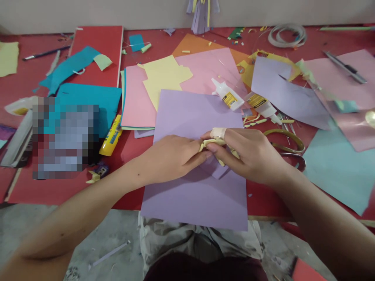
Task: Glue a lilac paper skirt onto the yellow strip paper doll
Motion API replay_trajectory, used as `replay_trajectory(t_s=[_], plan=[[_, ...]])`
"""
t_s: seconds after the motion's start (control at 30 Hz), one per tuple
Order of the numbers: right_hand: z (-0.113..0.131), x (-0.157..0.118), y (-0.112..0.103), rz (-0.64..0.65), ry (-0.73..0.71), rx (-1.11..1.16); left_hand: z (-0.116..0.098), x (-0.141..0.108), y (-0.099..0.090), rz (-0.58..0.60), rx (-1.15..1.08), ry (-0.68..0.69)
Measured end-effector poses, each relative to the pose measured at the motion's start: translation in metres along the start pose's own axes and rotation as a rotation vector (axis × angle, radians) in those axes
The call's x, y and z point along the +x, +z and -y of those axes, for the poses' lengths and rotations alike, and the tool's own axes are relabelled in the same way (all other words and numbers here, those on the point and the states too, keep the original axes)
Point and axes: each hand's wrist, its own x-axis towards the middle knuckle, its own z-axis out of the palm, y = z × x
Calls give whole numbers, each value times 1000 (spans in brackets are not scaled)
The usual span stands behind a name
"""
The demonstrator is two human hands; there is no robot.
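Observation:
Both hands meet over a large purple paper sheet (187, 203) that overhangs the table's front edge. My left hand (175, 158) is closed, its thumb and fingers pinching a crumpled, folded piece of pale yellow paper (215, 143). From the other side my right hand (249, 154), with a beige strip of tape (218, 133) around one finger, grips the same piece. A small folded purple paper piece (218, 171) sticks out below the fingers. Parts of the yellow paper are hidden by the fingers.
Behind the hands lie two white glue bottles (230, 97), with scissors (285, 141) to the right. A yellow glue stick (110, 136) and a blurred-out rectangle (68, 140) are at left. Coloured sheets, a utility knife (345, 67) and coiled clear tubing (287, 36) cover the red table (129, 191).

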Motion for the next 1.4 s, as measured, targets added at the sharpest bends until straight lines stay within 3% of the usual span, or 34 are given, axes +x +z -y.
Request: replay_trajectory(t_s=[0.33,0.63,1.4], plan=[[-1,-1,-1,-4,-22,-33,-2,1,0,1,90,1],[1,1,-3,82,23,-37,-8,-3,-3,-1,211,-18],[0,1,-1,64,19,-23,-2,-3,-3,7,182,-11]])
